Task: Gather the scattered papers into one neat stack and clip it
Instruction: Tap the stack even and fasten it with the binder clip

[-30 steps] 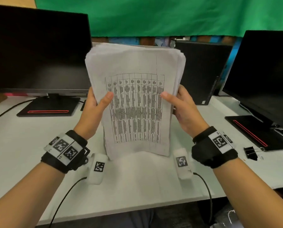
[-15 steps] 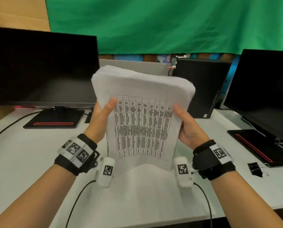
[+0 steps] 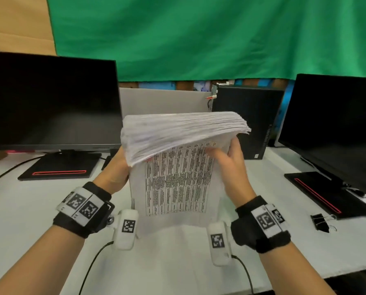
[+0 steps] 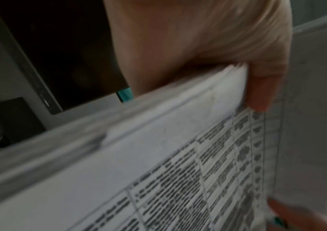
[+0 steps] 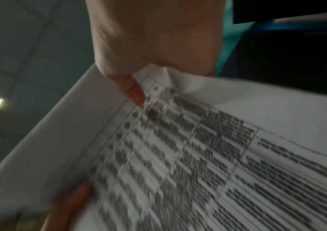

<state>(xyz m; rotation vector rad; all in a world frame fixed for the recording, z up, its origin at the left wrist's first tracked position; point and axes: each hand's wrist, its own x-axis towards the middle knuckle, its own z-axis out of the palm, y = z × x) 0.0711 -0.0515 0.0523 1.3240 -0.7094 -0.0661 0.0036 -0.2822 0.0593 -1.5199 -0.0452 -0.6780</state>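
Both hands hold a thick stack (image 3: 177, 158) of printed papers upright at centre frame, its lower edge on the white surface (image 3: 28, 209). The left hand (image 3: 116, 173) grips the left edge, thumb over the front; the right hand (image 3: 231, 167) pinches the right edge. A black clip (image 3: 321, 221) lies at lower right.

Open white desk surface (image 3: 177, 262) is left in front of the upright thick stack of printed white papers (image 3: 177, 177). The back is closed off by two black flat monitors (image 3: 50, 103) (image 3: 337, 120) and a black computer tower (image 3: 248, 120). A black binder clip (image 3: 320, 222) lies at the right, just beside the right monitor's black base (image 3: 318, 194).
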